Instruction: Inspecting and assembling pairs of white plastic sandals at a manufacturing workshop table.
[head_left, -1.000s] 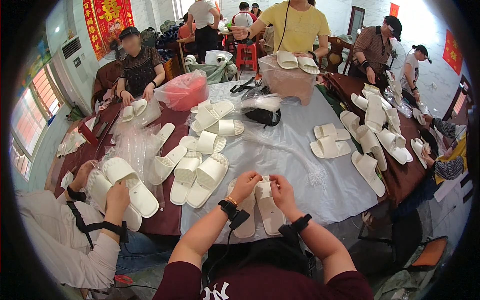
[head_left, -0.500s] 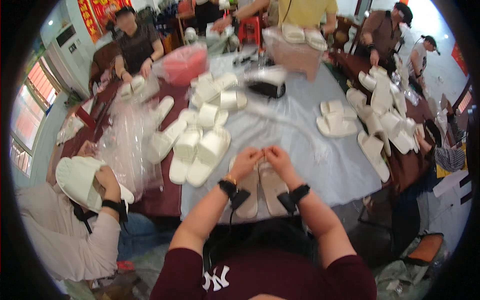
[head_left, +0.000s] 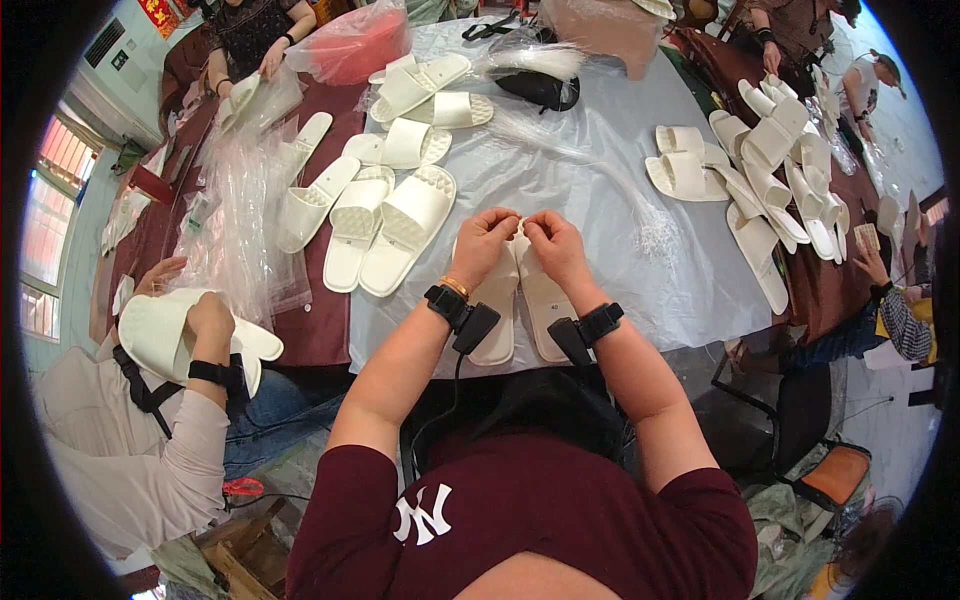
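A pair of cream slippers lies side by side in front of me at the table's near edge; the left slipper (head_left: 492,325) and the right slipper (head_left: 543,315) point away from me. Over their strap ends, my left hand (head_left: 486,245) and my right hand (head_left: 556,248) meet nearly fingertip to fingertip. Both are closed in a pinch. Whatever is between the fingers is too small to make out, and the hands hide the slippers' straps. Thin clear plastic strands (head_left: 640,205) fan out on the grey sheet beyond my right hand.
Several more slippers (head_left: 415,225) are heaped to my left, others (head_left: 770,150) to my right. A black pouch (head_left: 540,90) with strands lies farther back. Clear bags (head_left: 245,220) cover the left table. A co-worker at left holds a white slipper (head_left: 158,335); a red basin (head_left: 355,45) stands behind.
The view has tilted down, so the table sits higher in the picture. My hands stay pinched together over the slippers. The co-worker at far left has raised a slipper.
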